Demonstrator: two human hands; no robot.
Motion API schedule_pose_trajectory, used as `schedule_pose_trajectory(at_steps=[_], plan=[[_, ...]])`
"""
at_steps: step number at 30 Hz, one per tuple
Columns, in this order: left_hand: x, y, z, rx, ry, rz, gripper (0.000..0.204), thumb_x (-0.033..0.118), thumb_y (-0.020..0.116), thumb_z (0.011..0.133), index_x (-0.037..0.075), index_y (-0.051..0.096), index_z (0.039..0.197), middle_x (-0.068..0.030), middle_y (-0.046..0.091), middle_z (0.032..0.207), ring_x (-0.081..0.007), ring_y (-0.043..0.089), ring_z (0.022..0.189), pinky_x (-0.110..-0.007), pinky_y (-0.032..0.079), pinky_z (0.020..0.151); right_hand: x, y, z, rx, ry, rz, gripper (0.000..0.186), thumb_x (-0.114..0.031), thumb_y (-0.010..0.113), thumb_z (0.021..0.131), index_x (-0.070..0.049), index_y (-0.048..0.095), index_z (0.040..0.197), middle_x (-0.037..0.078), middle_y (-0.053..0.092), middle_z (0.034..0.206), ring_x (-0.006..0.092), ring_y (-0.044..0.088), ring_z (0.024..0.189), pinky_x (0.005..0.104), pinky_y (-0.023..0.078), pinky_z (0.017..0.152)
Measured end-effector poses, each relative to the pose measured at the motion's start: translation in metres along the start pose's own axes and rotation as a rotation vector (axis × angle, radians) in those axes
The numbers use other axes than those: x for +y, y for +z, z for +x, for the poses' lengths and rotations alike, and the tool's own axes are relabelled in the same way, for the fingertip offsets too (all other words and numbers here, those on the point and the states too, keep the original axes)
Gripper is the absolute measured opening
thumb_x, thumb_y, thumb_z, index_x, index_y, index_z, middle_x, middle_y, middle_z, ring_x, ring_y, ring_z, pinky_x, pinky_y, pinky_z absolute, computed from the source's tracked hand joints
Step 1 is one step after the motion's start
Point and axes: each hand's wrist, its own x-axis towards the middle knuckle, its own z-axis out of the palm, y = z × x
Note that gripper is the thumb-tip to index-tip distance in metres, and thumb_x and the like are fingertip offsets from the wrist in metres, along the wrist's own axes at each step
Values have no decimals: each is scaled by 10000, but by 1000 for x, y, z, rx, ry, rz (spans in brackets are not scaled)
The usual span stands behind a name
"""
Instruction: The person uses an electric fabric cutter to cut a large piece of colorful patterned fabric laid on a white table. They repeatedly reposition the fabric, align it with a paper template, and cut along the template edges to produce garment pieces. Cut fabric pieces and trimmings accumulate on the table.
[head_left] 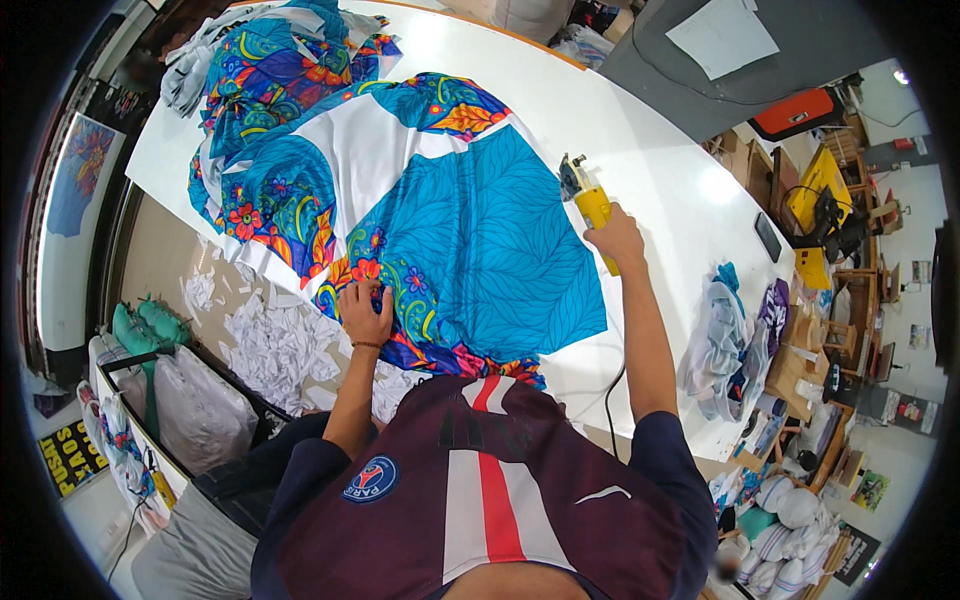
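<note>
My right hand (617, 238) grips a yellow handheld electric fabric cutter (592, 206) at the right edge of the cloth. Its metal cutting head points away from me, and a dark cord (612, 385) trails back toward my body. A large blue leaf-patterned fabric (490, 240) with bright floral borders and white margins lies across the table, its near edge bunched beside my body. On the floral part, my left hand (366, 314) rests with its fingers apart, palm down. Farther left, more printed fabric (270, 90) lies heaped.
The white table (660, 170) curves around the cloth. A phone (767, 237) and a pile of pale and purple cloth (722, 340) lie on its right side. White scraps (275, 340) litter the floor at left, near a bin with plastic bags (195, 400).
</note>
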Motion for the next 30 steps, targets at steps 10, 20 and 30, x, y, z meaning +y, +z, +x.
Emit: schedule_pose_trajectory(at_steps=[10, 20, 30], plan=[[0, 2, 0, 9, -11, -5, 214, 272, 762, 909, 103, 675, 1008, -86, 610, 974, -302, 576, 963, -447, 438, 873, 9, -14, 20, -36, -79, -86, 773, -348, 827, 693, -126, 545, 1377, 226, 688, 1183, 399, 707, 1093, 491, 579, 925], [0, 0, 1, -9, -25, 9, 216, 276, 760, 901, 104, 671, 996, -85, 608, 961, -297, 568, 948, -439, 430, 869, -31, -25, 51, -57, -148, -120, 644, -326, 826, 685, -105, 583, 1239, 211, 727, 1114, 402, 724, 1060, 500, 593, 886], [2, -2, 3, -35, -46, 27, 209, 259, 766, 885, 102, 669, 982, -79, 610, 950, -293, 576, 937, -438, 427, 868, -71, -27, 89, -46, -237, -139, 598, -317, 822, 691, -86, 597, 1194, 213, 741, 1084, 404, 736, 1021, 502, 601, 866]])
